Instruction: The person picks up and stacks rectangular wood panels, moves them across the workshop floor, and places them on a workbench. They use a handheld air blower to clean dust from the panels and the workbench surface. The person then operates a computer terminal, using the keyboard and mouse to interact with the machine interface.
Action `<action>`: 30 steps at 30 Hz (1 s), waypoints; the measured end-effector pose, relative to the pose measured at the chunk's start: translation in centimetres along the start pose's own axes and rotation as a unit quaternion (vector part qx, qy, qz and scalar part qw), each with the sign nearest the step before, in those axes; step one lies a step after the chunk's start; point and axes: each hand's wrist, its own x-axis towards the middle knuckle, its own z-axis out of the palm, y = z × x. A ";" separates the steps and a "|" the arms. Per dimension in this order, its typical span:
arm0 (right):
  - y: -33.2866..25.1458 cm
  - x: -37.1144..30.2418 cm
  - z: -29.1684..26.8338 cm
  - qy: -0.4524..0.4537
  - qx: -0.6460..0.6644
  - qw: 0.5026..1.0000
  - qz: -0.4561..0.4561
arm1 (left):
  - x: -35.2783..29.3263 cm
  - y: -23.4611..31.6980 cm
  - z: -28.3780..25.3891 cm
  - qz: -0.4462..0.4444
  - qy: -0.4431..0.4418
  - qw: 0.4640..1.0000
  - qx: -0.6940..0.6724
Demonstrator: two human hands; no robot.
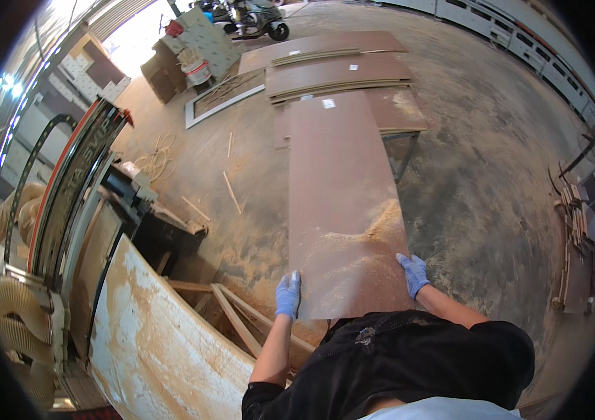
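Note:
A long reddish-brown wooden panel (339, 175) stretches away from my body, its near end close to my waist. A heap of sawdust (383, 222) and a thin streak of it lie on the near half. My left hand (287, 295), in a blue glove, is closed on the panel's left edge near the end. On the opposite edge, a little farther out, my right hand (413, 274) grips the panel, also in a blue glove. Fingers under the board are hidden. The panel's far end lies over other brown boards, with a small white label (329, 103) on it.
Stacked brown boards (339, 75) lie beyond, the nearest on a metal stand (401, 152). To my left are a dusty white machine bed (157, 343), a gantry (77, 189) and ribbed hoses. Wood strips (232, 192) litter the floor. A scooter (255, 19) stands far back.

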 end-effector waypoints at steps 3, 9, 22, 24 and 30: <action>-0.3 3.1 -1.7 0.057 0.043 0.997 0.036 | 6.0 -0.6 3.7 0.032 -0.068 0.993 0.088; -0.6 9.7 -1.9 0.095 0.218 0.955 0.177 | 13.5 8.6 9.2 0.105 -0.130 0.950 0.263; -0.1 22.3 25.8 0.072 0.394 0.895 0.197 | 22.1 2.4 -8.2 0.106 0.141 0.960 0.216; -0.3 24.0 31.6 0.030 0.424 0.883 0.197 | 22.6 -1.9 -13.1 0.082 0.173 0.966 0.172; -3.0 31.1 47.8 -0.009 0.500 0.843 0.198 | 25.6 -3.7 -23.9 -0.025 0.199 0.978 0.054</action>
